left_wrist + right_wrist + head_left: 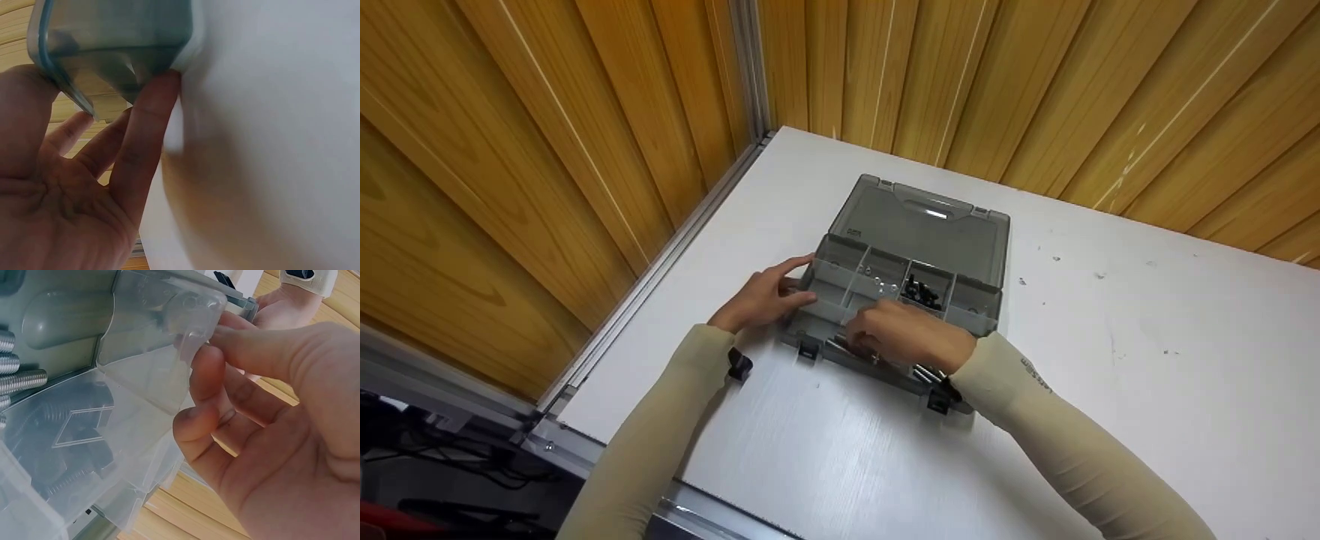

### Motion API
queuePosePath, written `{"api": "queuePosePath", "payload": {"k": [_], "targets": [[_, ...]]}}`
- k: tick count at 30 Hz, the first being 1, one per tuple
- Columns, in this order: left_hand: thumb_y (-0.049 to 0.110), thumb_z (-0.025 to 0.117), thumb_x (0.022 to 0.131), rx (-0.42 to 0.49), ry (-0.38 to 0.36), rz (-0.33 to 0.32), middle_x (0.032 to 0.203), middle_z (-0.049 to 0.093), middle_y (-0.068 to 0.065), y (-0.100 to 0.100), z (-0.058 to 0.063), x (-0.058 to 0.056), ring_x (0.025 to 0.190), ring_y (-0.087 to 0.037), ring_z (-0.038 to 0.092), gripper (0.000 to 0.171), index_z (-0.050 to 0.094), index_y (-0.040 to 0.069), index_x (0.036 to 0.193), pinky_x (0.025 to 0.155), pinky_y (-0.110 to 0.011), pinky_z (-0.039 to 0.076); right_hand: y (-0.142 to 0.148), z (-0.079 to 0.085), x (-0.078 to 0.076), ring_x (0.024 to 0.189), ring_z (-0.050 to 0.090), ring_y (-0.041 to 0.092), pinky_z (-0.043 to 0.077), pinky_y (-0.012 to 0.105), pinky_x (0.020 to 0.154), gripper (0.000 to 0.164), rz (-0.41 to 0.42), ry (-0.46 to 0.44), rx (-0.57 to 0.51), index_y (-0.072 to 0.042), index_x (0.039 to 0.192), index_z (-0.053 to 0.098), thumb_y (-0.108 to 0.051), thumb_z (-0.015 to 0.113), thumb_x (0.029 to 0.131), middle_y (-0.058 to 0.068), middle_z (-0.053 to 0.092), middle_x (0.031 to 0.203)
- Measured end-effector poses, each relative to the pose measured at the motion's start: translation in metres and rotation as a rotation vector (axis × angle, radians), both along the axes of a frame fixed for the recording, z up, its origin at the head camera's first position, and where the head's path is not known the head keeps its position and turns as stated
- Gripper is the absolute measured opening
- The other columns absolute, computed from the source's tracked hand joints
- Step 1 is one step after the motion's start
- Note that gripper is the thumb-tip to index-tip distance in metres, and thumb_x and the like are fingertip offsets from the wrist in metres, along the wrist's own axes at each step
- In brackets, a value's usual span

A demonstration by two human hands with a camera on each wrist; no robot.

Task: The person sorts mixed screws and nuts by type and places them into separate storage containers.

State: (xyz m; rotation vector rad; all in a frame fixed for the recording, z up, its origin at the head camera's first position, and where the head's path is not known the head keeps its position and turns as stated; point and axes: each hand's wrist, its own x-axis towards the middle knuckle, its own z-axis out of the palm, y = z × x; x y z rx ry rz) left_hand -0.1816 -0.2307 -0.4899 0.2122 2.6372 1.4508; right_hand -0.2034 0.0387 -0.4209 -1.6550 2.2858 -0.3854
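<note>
A grey translucent organizer box (802,324) lies on the table with its lid (915,232) folded back. My left hand (761,298) grips the box's left side; in the left wrist view the thumb is at the rim and a fingertip touches the lower side wall (118,56). Over the front compartments, my right hand (907,334) pinches the edge of a clear plastic piece (152,343) between thumb and finger. Metal threaded rods or bolts (22,382) lie beside it. The right hand hides part of the front row in the head view.
Black screws (922,292) fill one compartment, and small clear pieces (881,285) lie in its neighbour. Two black latches (808,351) hang at the box's front. The white table (1110,360) meets wood-patterned walls (1035,90) at the back and left.
</note>
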Motion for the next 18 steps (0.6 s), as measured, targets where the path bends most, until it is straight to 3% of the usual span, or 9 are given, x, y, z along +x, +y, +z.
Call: {"api": "queuePosePath", "payload": {"k": [6, 18], "targets": [[0.032, 0.072, 0.099, -0.008, -0.002, 0.006, 0.152, 0.051, -0.019, 0.0, -0.001, -0.002, 0.132, -0.031, 0.058, 0.072, 0.037, 0.026, 0.161, 0.105, -0.053, 0.047, 0.003, -0.001, -0.001, 0.071, 0.063, 0.012, 0.055, 0.032, 0.067, 0.023, -0.015, -0.018, -0.009, -0.007, 0.095, 0.078, 0.009, 0.061, 0.095, 0.005, 0.073, 0.087], [0.032, 0.072, 0.099, -0.009, -0.008, 0.0, 0.158, 0.043, -0.016, 0.0, -0.001, -0.002, 0.134, -0.032, 0.055, 0.072, 0.036, 0.027, 0.162, 0.107, -0.054, 0.046, 0.011, 0.001, -0.005, 0.081, 0.07, 0.018, 0.058, 0.036, 0.075, 0.023, -0.026, -0.024, -0.061, -0.005, 0.099, 0.078, 0.01, 0.062, 0.094, 0.007, 0.076, 0.095]]}}
